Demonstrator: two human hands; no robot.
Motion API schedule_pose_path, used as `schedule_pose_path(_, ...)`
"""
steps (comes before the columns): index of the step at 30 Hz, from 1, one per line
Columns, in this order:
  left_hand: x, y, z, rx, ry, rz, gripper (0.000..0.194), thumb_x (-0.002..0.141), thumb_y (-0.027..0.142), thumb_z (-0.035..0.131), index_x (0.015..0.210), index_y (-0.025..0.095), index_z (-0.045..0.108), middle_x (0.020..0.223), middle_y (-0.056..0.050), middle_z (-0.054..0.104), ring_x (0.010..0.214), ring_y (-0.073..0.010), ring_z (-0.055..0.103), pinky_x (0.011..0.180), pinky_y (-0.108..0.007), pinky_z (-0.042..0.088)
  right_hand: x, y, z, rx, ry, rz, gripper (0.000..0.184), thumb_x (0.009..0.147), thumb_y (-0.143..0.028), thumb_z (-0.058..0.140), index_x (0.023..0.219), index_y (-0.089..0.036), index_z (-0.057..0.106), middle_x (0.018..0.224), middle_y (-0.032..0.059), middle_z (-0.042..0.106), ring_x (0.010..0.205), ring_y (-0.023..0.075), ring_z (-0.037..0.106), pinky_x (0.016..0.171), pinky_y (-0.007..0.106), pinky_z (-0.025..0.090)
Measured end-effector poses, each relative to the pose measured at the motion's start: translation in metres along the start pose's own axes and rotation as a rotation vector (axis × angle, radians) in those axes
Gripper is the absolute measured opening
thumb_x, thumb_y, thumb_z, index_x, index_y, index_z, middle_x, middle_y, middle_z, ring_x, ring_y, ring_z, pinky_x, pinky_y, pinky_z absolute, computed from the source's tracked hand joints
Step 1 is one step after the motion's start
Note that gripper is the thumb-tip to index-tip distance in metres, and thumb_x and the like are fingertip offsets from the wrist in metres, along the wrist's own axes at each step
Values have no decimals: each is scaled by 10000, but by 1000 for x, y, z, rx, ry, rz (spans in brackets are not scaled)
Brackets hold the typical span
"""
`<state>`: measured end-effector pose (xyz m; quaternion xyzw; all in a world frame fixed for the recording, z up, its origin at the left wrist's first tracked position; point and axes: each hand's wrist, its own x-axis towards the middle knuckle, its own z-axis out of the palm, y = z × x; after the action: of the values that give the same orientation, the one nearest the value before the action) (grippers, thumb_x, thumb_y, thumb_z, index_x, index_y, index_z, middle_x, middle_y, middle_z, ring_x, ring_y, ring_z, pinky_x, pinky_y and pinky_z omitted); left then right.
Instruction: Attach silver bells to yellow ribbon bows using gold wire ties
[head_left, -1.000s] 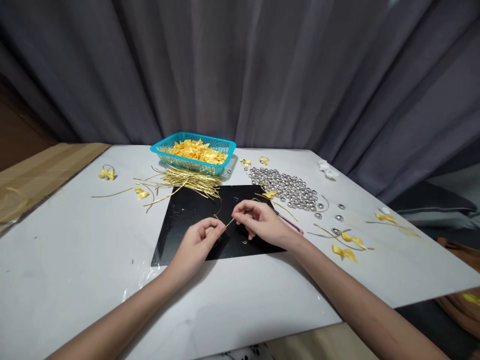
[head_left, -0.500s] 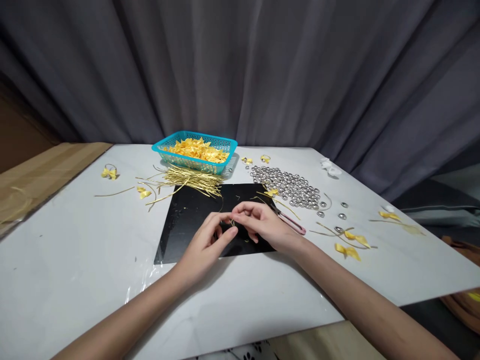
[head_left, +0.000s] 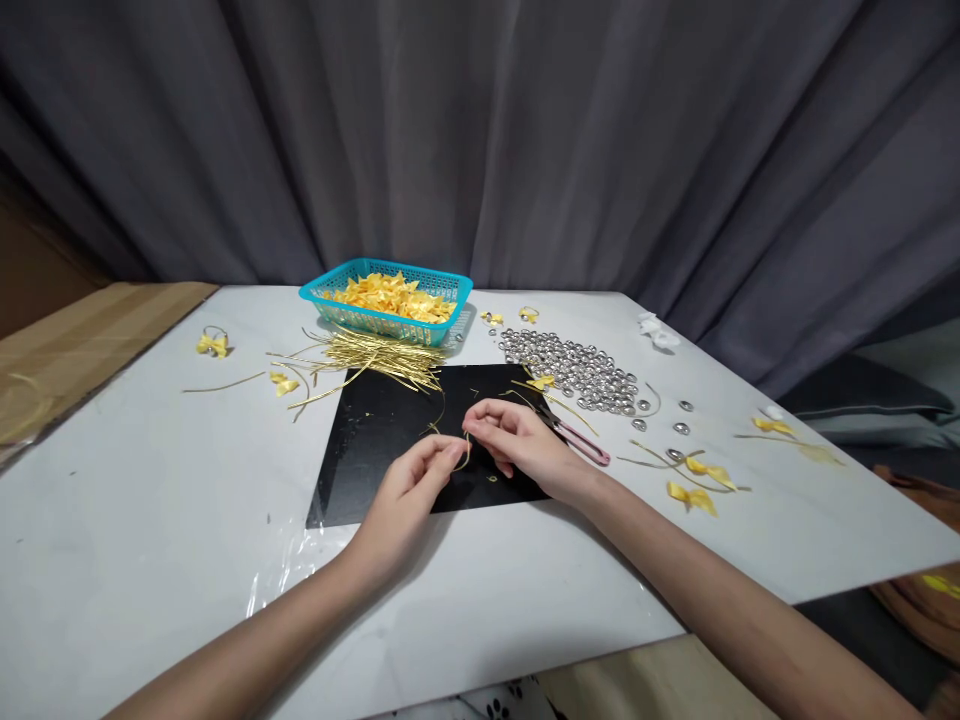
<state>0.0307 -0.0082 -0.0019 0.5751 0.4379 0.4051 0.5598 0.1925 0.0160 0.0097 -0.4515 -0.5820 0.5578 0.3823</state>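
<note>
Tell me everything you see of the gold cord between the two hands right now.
The gold cord is a thin, pliable-looking strand; what it is made of cannot be told for sure. The visible stretch bends in a small curve, pinched at the fingertips of the left hand and of the right hand. Fingers hide parts of it, so its full length is unclear. It shows against the black mat, seemingly raised above it.

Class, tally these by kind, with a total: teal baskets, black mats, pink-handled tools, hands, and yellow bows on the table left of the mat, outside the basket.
Teal basket: 1
Black mat: 1
Pink-handled tool: 1
Hands, left and right: 2
Yellow bows left of the mat: 2
Total: 7
</note>
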Motion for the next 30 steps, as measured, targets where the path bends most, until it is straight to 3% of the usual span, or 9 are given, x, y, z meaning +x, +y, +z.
schedule_pose_path(4,1,2,-1,-6,-10,-41,347,792,435,568,1028,187,625,825,-10,609,541,-92,460,494,-230,335,-2,-2,2,-28,-64,-8,266,802,-414,583,818,-151,545,527,-88,432,360,19,310,333,162,226)
schedule_pose_path(9,3,5,0,-14,-57,-50,267,761,417,590,746,158,653,710,-14,624,593,-121,501,570,-242,378,-2,3,6,26,-66,-26,290,790,-438,601,820,-161,522,591,-71,480,392,22,334,344,166,238)
schedule_pose_path(11,3,5,1,-29,-44,-28,251,749,404,597,708,161,648,709,-19,636,682,-147,531,643,-252,397,-2,6,7,23,-63,-18,294,794,-445,595,824,-164,516,597,-67,478,403,28,337,353,169,244)
schedule_pose_path(14,2,5,0,-34,-33,-43,249,748,411,585,710,170,634,649,-1,596,647,-142,507,608,-249,378,-1,7,7,-26,-19,-21,270,819,-432,562,843,-168,510,608,-62,459,424,39,332,374,176,263)
schedule_pose_path(17,0,5,-1,-20,-32,-52,247,751,414,577,716,176,634,601,10,544,601,-133,462,546,-243,325,-3,5,4,-118,62,-175,202,838,-350,547,940,-179,515,658,-51,448,490,53,366,441,186,300)
schedule_pose_path(21,0,7,0,-56,-32,-70,250,730,419,598,668,177,615,551,25,482,561,-122,411,514,-244,273,-8,0,-3,-292,-80,-392,171,848,-239,527,1007,-185,562,712,-22,475,545,73,416,486,206,324)
schedule_pose_path(25,-1,10,0,-100,-17,-84,257,700,422,626,632,175,610,506,35,439,534,-117,388,494,-243,250,-8,-3,-4,-505,-75,-477,116,850,-195,522,880,-162,628,763,17,548,572,79,447,494,207,343)
schedule_pose_path(30,-1,10,-2,-139,19,-93,239,676,406,664,645,169,654,497,40,436,508,-99,342,487,-244,224,-4,0,-2,-567,-36,-493,136,862,-204,525,794,-137,621,707,16,548,567,82,452,497,201,352)
